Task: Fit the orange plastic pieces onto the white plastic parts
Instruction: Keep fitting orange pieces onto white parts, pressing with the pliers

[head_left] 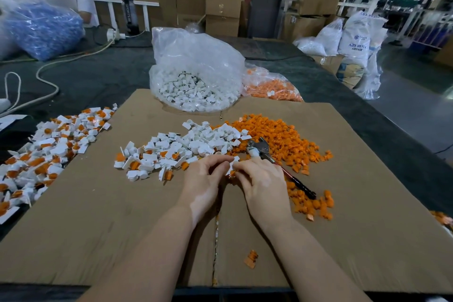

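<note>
From my head camera, I have both hands together over the middle of the cardboard sheet point(367, 203) that covers the counter: my left hand point(204, 180) and my right hand point(259, 184) are pinching one white part point(233, 163) between their fingertips, with a bit of orange piece point(232, 173) showing just under it, so I judge I am pressing the two together right now. Off the sheet's left edge lies a big heap of finished pieces point(49, 152), white with orange fitted in, so a good deal looks done. A smaller mix of fitted and bare parts point(157, 157) sits just left of my hands. Plenty is left, though: a pile of loose white parts point(210, 138) lies just beyond my fingers, and a wide spread of loose orange pieces point(277, 140) runs toward the sheet's right side. At the far edge, a clear bag of white parts point(196, 73) stands open, with a bag of orange pieces point(272, 87) beside it. A plier-like tool point(274, 162) lies touching my right hand, unused. One stray orange piece point(251, 258) lies near the sheet's front edge. I reckon I am well short of halfway.
</note>
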The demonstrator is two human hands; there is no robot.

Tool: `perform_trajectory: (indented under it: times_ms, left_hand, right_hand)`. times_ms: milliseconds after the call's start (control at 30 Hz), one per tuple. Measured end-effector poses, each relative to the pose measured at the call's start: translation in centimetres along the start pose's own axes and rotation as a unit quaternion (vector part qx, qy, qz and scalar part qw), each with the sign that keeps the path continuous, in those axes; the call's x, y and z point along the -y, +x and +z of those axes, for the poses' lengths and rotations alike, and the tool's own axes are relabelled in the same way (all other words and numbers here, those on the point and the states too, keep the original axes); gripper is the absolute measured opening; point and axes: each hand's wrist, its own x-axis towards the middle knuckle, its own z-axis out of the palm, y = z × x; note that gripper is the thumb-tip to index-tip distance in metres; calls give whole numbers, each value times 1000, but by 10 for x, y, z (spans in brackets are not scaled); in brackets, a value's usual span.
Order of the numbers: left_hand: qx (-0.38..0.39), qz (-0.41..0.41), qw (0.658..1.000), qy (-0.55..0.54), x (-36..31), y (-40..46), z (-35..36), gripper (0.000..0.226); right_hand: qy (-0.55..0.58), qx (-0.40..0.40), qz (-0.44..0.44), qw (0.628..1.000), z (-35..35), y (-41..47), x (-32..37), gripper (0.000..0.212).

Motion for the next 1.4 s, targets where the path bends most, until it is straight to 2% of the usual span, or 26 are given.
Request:
perform_trajectory:
  times_ms: [133,200,300,467,800,867,1000,1167,1233,1400]
  left_hand:
    - [33,-43,997,-62,0,-3,0,28]
    - [57,-17,998,-15,-1,-5,1,34]
    - [52,12,998,38,-1,-5,2,31]
    - [42,28,998,45,-1,-5,0,30]
    - [82,56,992,78,-3,-5,3,30]
    - [59,48,995,65,-1,-5,4,29]
    - [-54,11,998,9,2,-4,3,21]
    - [-164,-27,985,40,4,-2,2,24]
    - [-184,-44,980,64,5,-1,2,35]
    - [-169,-79,969,160,5,0,5,56]
  right_hand:
    - [19,5,45,999,4,0,-2,4]
    - [28,5,49,998,4,-1,-4,4]
    - [31,2,49,998,3,-3,-4,4]
    - [17,-23,62,998,1,-7,-5,16]
    - [25,-6,33,999,-2,-7,-5,9]
    - [2,-17,39,999,-1,-7,-5,10]
    - [-83,-18,76,994,2,-9,-4,16]
    - [-187,-43,116,974,3,-9,-3,23]
    - [-211,-43,132,968,2,-8,-3,24]
    - [-225,-38,148,962,1,-9,-2,22]
